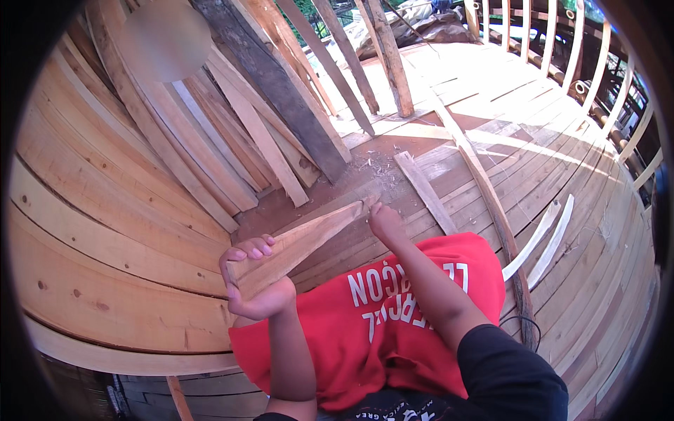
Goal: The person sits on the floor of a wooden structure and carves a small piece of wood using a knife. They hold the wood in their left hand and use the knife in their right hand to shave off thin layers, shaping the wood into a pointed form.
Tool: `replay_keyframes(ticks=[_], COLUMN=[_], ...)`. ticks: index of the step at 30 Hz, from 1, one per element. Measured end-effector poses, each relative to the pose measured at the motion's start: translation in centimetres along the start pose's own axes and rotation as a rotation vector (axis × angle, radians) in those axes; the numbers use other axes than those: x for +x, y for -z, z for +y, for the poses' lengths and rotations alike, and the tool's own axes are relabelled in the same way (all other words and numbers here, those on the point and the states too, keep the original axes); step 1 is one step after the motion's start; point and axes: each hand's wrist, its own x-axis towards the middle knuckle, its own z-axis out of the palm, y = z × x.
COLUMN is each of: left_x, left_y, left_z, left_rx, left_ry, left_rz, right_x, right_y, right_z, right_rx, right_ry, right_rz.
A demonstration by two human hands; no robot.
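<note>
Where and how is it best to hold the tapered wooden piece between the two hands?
Hold the wooden piece probably by its broad end, coming from the left and gripping across both long edges: it widens toward the left hand, which holds it there, and narrows toward the right hand.

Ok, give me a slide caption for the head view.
Left hand grips a tapered wooden piece; right hand is close to its narrow end.

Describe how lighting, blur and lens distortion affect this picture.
Head view: glare bleaches the far plank floor, with shadow bands nearer; head view: the plank wall curves near the black rim, perhaps partly from fisheye distortion; head view: a round blur hides detail at upper left, while the wooden piece in the left hand looks fairly sharp.
</note>
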Motion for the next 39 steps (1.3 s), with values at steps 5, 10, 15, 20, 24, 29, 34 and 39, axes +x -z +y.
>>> replay_keyframes(ticks=[5,10,15,20,24,29,34,39], left_x=[2.0,4.5,8.0,9.1,9.2,9.4,9.7,10.1], left_y=[1.5,1.7,2.4,4.4,4.8,7.6,8.1,9.9], left_z=[0.8,-0.6,-1.6,-1.4,-2.4,-2.0,-1.7,-2.1], left_rx=[0.041,-0.064,-0.107,-0.098,-0.163,-0.169,-0.159,-0.187], left_ry=[0.015,0.094,0.154,0.152,0.144,0.112,0.146,0.162], left_rz=[-0.035,0.019,-0.109,-0.107,-0.059,0.047,0.011,0.037], right_x=[-5.1,-3.8,1.4,-4.4,2.4,0.2,-2.2,-2.0], right_y=[0.2,-0.3,-2.4,-1.5,-3.9,-4.5,-4.4,-5.4], right_z=[-8.0,-7.8,-1.6,-10.2,-0.3,-3.9,-6.9,-6.5], right_rx=[0.074,0.013,-0.106,0.008,-0.119,-0.072,0.127,0.132], right_ry=[0.061,0.059,0.019,0.213,0.13,0.136,0.403,0.472], right_rz=[-0.112,-0.047,0.003,-0.147,-0.013,-0.08,-0.136,-0.12])
